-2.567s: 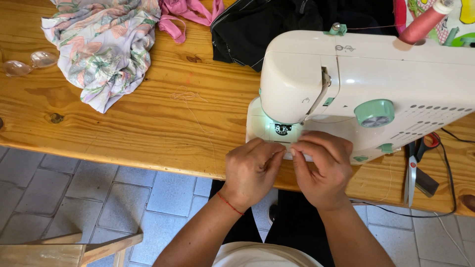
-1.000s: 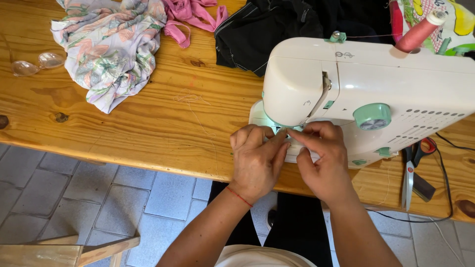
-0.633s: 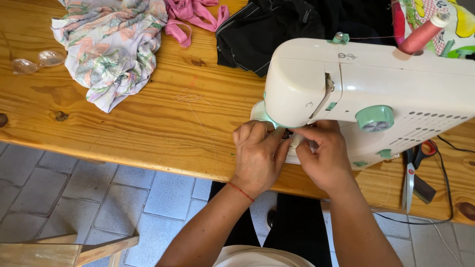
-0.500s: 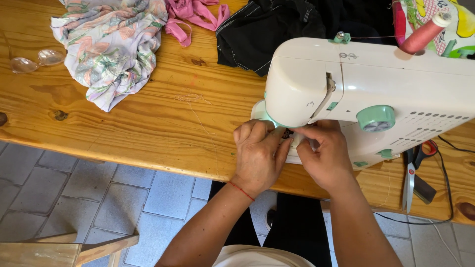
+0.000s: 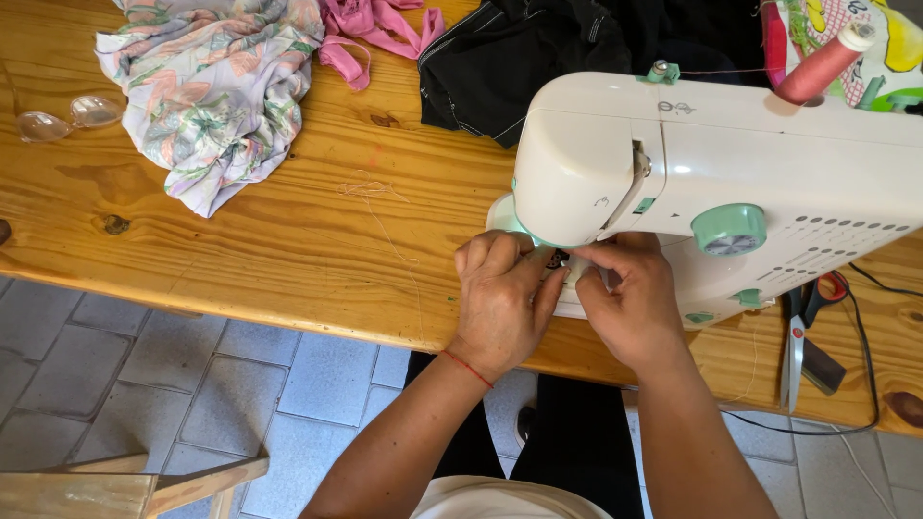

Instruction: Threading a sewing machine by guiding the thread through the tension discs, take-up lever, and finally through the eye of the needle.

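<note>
A cream sewing machine (image 5: 731, 154) with mint-green knobs stands on a wooden table (image 5: 288, 240). Both my hands reach under its head, at the needle area. My left hand (image 5: 502, 303) lies on the machine's bed, its fingertips pressed close by the presser foot. My right hand (image 5: 630, 303) pinches something small beside it; the fingers hide what it is. A pink thread spool (image 5: 822, 62) sits on top of the machine.
Floral fabric (image 5: 216, 86) lies at the table's far left, pink fabric (image 5: 370, 29) and black fabric (image 5: 519, 58) behind. Glasses (image 5: 62, 115) rest at the left edge. Scissors (image 5: 800, 332) and a black cable (image 5: 856, 384) lie to the right. A loose thread (image 5: 385, 216) trails mid-table.
Both hands have moved up from the table's front edge to under the machine's head and stayed there, fingers shifting slightly. The view has tilted a little.
</note>
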